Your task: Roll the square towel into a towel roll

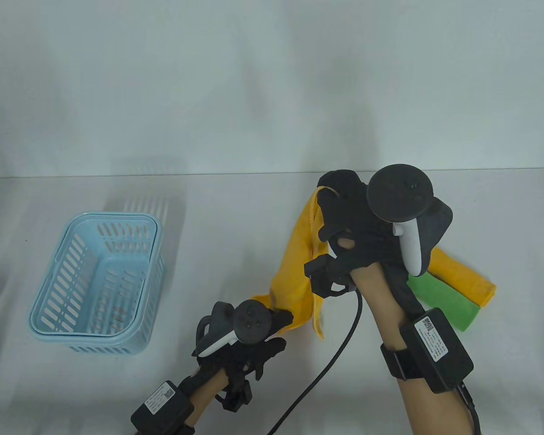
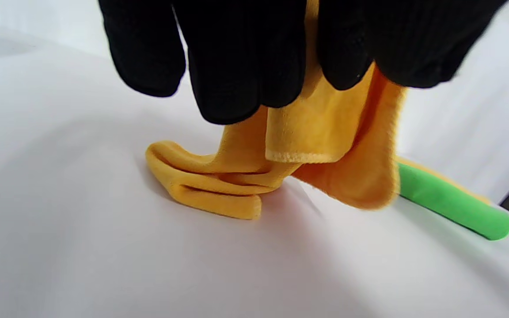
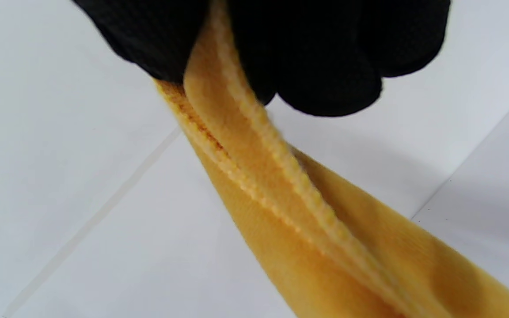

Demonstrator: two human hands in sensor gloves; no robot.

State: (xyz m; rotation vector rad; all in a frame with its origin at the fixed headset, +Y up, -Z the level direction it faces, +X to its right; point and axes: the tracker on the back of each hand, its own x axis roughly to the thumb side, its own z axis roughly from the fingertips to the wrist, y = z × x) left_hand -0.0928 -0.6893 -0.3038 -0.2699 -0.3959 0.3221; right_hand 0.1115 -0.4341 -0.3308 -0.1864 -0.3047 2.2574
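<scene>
Yellow square microfibre towel (image 1: 294,267): held up between both hands, stretched as a slack band from the far middle of the desk down toward the near middle; in the left wrist view its lower part (image 2: 219,185) is seen bunched in folds touching the desk surface
Right hand (image 1: 344,217): black sensor glove, raised above the desk toward its far edge; its fingers (image 3: 325,66) are curled and one stitched corner of the yellow towel (image 3: 281,185) is pinched between them
Left hand (image 1: 254,340): black sensor glove, low over the near middle of the desk; its fingers (image 2: 241,66) are bent round the other end of the yellow towel, which hangs below them
Trackers: a round black tracker with a white handle (image 1: 401,204) is strapped to the back of the right hand, a smaller-looking one (image 1: 249,321) to the back of the left
Rolled yellow towel (image 1: 467,276): laid on the right part of the desk, partly hidden behind the right wrist
Rolled green towel (image 1: 449,303): laid just beside the rolled yellow one, on its near side, the two touching along their length
Light blue slotted plastic basket (image 1: 50,312): set near the left edge of the desk, well apart from the towels
White desk (image 1: 118,398): a black cable (image 1: 326,362) is trailed across it between the two forearms
</scene>
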